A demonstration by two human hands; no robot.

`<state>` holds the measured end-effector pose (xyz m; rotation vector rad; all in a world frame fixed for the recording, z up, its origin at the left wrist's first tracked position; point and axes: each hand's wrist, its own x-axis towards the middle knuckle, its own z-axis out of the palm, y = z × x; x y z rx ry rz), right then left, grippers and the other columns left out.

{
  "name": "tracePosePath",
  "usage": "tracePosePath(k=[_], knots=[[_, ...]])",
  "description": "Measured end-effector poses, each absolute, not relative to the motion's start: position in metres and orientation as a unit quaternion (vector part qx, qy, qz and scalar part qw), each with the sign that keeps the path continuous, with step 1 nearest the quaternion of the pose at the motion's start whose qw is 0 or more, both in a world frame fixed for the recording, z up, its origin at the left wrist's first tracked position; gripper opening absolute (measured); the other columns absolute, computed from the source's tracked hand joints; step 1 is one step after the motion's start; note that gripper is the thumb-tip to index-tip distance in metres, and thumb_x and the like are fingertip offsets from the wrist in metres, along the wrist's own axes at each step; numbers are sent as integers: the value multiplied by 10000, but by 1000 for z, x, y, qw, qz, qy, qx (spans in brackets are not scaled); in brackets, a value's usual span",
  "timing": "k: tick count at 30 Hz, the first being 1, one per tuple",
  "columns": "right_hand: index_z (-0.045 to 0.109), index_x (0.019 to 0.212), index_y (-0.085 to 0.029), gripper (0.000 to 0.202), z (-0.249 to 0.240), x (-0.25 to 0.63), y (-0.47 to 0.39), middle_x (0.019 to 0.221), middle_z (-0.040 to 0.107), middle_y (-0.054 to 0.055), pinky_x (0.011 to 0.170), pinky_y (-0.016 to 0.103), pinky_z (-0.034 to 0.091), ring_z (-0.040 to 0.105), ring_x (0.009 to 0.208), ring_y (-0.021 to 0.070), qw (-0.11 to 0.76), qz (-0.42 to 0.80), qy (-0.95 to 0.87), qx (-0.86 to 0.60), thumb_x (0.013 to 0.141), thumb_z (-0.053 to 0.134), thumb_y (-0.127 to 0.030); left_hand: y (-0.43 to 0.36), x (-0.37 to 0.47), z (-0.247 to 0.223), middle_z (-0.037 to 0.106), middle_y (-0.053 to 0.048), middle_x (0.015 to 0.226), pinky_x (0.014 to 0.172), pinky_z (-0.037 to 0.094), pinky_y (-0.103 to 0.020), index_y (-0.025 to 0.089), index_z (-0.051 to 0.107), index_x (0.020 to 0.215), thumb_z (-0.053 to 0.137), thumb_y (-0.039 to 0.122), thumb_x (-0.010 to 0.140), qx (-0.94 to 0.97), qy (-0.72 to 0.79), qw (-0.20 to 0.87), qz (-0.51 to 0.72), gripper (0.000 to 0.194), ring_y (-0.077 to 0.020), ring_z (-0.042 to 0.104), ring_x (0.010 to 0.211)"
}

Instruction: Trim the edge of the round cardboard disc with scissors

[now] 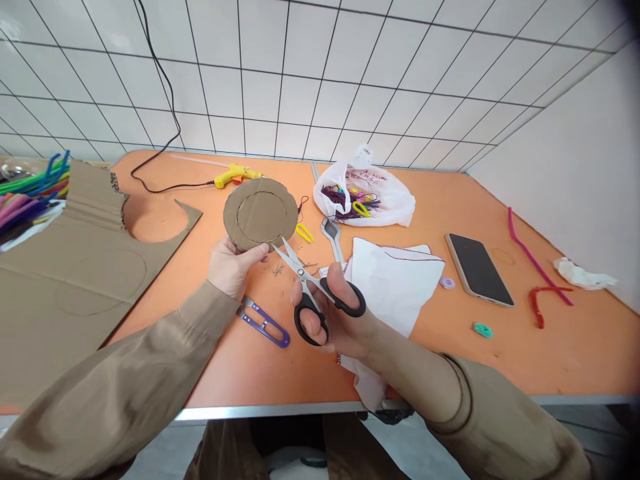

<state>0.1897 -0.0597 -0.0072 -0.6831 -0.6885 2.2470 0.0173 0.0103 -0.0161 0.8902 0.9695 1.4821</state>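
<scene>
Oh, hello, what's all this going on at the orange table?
A person holds a cardboard disc in the left hand; a smaller circle shows on its face. The right hand holds scissors, their blades open and pointing at the disc's lower edge; whether they touch it is hard to tell. On the left lies a cardboard sheet with a rounded cut-out in its edge. A yellow glue gun lies behind the disc.

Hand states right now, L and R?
Left hand: closed on the cardboard disc, gripping its lower edge.
Right hand: holding scissors, blades open.
</scene>
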Motion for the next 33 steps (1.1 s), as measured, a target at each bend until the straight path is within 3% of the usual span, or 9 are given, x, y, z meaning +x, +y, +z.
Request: tracePosePath(k=[9,16,23,33], knots=[[676,826,-133,621,-9,189,-58,541,605,-8,365,176,370,514,434,91,343,862,-262,-264,729,624,-744,9,17,-21,712,-14,672,495,497,-232,143,697,705,859,177,458,397,406,535,625,298,-113,590,541],[680,838,-140,658,-7,188,-58,521,586,-10,343,173,364,524,428,98,343,864,-232,-285,788,510,-773,5,19,-18,724,-17,677,546,516,-253,150,706,698,859,185,451,405,433,508,624,292,-131,613,582],[673,794,-130,702,-11,186,-55,525,609,1,353,191,416,516,401,93,342,864,-253,-268,795,454,-797,1,20,-20,752,-18,733,717,571,-325,184,715,680,851,206,499,430,426,476,638,227,-184,688,707],[670,772,-135,670,-9,186,-57,473,558,-24,312,176,385,436,364,78,346,850,-274,-287,782,504,-784,-4,21,-18,778,-24,826,768,581,-328,196,748,742,845,200,546,452,421,444,649,219,-202,710,801]])
